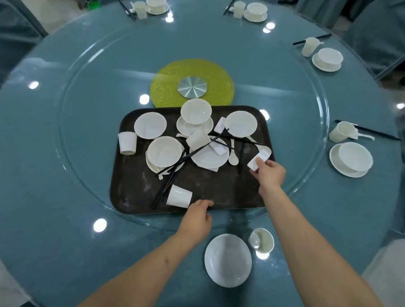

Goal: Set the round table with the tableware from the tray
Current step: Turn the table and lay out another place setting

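your right hand (270,171) pinches a small white cup (259,160) at the tray's (214,189) right edge. your left hand (198,215) rests at its near rim, fingers loosely curled, beside a tipped cup (179,196).

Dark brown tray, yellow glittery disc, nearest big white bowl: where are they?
Dark brown tray (214,189): head view, bare floor near its front edge.
Yellow glittery disc (165,87): head view, left part.
Nearest big white bowl (227,259): head view, inner bottom.
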### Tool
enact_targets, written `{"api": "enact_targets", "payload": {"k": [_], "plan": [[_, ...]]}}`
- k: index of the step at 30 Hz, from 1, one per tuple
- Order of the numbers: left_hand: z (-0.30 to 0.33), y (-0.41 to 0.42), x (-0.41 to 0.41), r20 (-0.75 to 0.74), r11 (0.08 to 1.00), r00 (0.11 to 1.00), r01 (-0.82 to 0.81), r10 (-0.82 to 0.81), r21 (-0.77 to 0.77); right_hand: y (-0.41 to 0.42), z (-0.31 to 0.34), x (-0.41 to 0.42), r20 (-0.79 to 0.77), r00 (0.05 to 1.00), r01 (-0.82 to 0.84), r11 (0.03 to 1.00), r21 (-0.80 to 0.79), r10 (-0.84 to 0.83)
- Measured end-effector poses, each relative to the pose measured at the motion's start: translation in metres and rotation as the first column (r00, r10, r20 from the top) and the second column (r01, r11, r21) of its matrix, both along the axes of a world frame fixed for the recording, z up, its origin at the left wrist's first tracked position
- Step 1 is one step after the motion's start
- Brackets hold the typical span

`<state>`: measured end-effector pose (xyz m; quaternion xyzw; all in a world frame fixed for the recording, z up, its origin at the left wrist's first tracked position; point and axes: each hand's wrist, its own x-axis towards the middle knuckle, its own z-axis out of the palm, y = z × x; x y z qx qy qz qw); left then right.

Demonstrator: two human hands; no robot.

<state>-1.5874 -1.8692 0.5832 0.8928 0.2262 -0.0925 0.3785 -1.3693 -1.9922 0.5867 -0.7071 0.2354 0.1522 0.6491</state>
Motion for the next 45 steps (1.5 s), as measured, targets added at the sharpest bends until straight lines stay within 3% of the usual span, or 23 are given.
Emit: {"api": "enact_targets", "payload": {"k": [8,22,29,45], "plan": [[0.009,-0.008,-0.007,-0.052,0.996,0.996,0.074,-0.071,0.046,-0.047,0.017,-0.037,-0.040,0.997,0.079,0.973,0.216,-0.072],[0.020,-0.020,-0.011,-0.169,0.976,0.976,0.164,-0.140,0.141,-0.150,0.014,-0.128,-0.032,0.978,0.203,0.906,0.371,-0.206],[0.021,-0.024,-0.009,-0.204,0.976,0.972,0.154,-0.121,0.153,-0.185,0.003,-0.159,-0.058,0.966,0.257,0.895,0.366,-0.253],[0.023,-0.025,-0.009,-0.213,0.974,0.970,0.155,-0.118,0.166,-0.206,-0.050,-0.198,-0.248,0.935,0.293,0.945,0.142,-0.253]]}}
